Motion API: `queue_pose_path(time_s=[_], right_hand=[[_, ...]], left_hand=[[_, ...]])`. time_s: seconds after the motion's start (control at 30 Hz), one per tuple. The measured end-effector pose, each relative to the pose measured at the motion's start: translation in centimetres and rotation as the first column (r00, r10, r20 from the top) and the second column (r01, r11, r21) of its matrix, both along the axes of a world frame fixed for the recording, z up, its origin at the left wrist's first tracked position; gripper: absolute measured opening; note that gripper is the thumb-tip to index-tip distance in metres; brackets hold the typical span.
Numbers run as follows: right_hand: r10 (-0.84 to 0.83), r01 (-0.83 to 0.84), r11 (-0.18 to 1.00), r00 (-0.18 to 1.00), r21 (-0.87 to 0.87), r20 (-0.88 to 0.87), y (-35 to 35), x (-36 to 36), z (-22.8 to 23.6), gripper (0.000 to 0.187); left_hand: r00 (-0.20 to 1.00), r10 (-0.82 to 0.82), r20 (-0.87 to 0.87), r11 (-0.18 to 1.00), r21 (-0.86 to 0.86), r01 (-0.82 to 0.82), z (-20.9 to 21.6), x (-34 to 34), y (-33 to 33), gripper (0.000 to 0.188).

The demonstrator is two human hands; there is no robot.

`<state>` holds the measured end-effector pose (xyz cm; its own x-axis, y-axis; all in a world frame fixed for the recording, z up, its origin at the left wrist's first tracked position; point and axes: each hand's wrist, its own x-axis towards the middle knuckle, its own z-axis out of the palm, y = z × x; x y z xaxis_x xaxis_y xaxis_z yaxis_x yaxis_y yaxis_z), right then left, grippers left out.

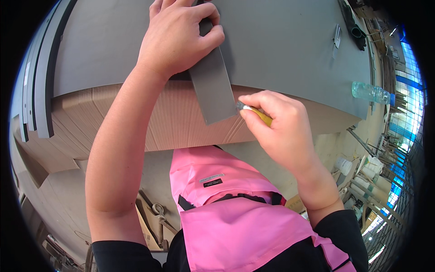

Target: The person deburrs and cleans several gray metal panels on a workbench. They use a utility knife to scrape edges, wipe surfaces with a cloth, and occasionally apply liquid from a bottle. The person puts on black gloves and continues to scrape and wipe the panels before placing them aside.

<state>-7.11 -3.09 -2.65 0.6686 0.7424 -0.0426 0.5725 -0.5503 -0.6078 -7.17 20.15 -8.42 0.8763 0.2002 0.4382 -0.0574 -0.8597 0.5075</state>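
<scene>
A narrow grey board (214,90) lies slanted under my left hand (181,36), its near end reaching past the edge of the large grey panel (276,50). My left fingers curl around the board's far part; their tips are partly hidden. In my right hand (281,122) is a small yellow-handled tool (263,117), pinched between thumb and fingers. Its grey tip meets the board's right edge near the near corner. The blade or working end is too small to make out. Brown corrugated cardboard (176,122) hangs beneath the panel's near edge.
Long grey strips (47,72) stand along the left side. On the right lie a clear plastic bottle (371,93) with a blue cap, a small metal tool (337,36) and a dark object (353,27). My pink apron (235,222) is close to the cardboard.
</scene>
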Motion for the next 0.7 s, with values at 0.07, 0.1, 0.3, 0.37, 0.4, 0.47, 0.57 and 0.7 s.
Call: queue_pose_path(time_s=[0.07,0.1,0.3,0.37,0.4,0.47,0.57,0.7], right_hand=[[-0.004,0.004,1.000,1.000,-0.014,0.000,-0.15,0.07,-0.09,0.010],[0.006,-0.006,0.999,1.000,-0.033,-0.004,-0.19,0.11,-0.14,0.010],[-0.031,0.032,0.999,0.999,0.026,-0.040,-0.46,0.30,-0.42,0.010],[-0.017,0.017,1.000,1.000,0.017,-0.018,-0.50,0.32,-0.48,0.010],[0.009,-0.009,1.000,1.000,-0.029,-0.003,-0.52,0.28,-0.49,0.010],[0.013,-0.013,1.000,1.000,-0.027,-0.007,-0.57,0.20,-0.59,0.010],[-0.019,0.021,0.998,0.999,0.051,-0.036,-0.58,0.11,-0.69,0.010],[-0.013,0.013,1.000,0.999,0.014,-0.035,-0.33,0.35,-0.51,0.009]], left_hand=[[0.999,-0.006,0.034,1.000,0.017,0.005,-0.08,0.13,0.07,0.019],[0.998,-0.011,0.065,0.999,0.031,0.009,-0.10,0.21,0.10,0.019],[1.000,-0.009,-0.004,1.000,-0.014,0.009,0.23,-0.06,-0.10,0.019],[1.000,-0.013,-0.009,1.000,0.000,0.013,0.38,-0.09,-0.13,0.019],[1.000,-0.004,-0.010,1.000,0.016,0.004,0.42,-0.09,-0.16,0.019],[1.000,0.007,-0.012,1.000,0.026,-0.006,0.40,-0.06,-0.22,0.020],[1.000,0.005,0.007,1.000,0.005,-0.005,0.24,0.02,-0.28,0.020],[1.000,-0.012,0.013,1.000,0.014,0.012,0.07,0.13,-0.15,0.018]])
